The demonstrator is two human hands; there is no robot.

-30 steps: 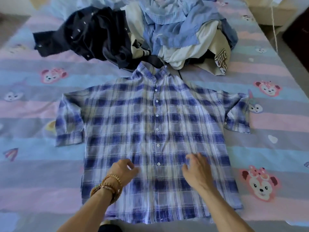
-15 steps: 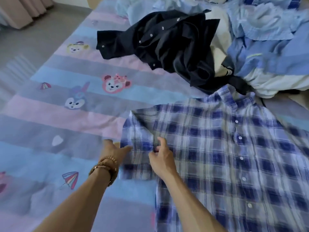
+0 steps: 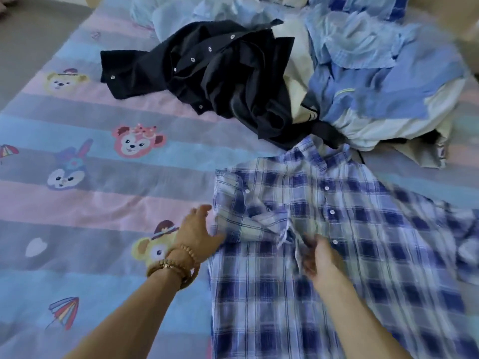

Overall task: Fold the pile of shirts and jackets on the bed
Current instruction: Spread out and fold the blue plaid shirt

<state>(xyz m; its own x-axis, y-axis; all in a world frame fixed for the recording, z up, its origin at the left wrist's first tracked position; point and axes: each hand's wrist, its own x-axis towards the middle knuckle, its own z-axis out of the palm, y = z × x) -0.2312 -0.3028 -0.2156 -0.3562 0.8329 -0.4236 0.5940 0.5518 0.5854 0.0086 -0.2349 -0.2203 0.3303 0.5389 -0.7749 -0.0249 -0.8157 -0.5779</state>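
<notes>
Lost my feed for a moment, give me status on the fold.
Left hand flat at plaid shirt edge; right hand on folded-in sleeve. Unfolded pile beyond collar.

— Where is the bare left hand (image 3: 198,233)?

— Reaching forward, palm down, fingers spread and fairly straight, its fingertips at the cloth's edge. A stack of tan beaded bracelets (image 3: 173,264) rings the wrist.

— And the bare right hand (image 3: 320,257)?

— Blurred. It sits to the right of the other, back upward, fingers bent downward. Whether they pinch anything, I cannot tell.

— The forearms?

— Both bare, rising from the lower edge and angling slightly toward each other.
</notes>
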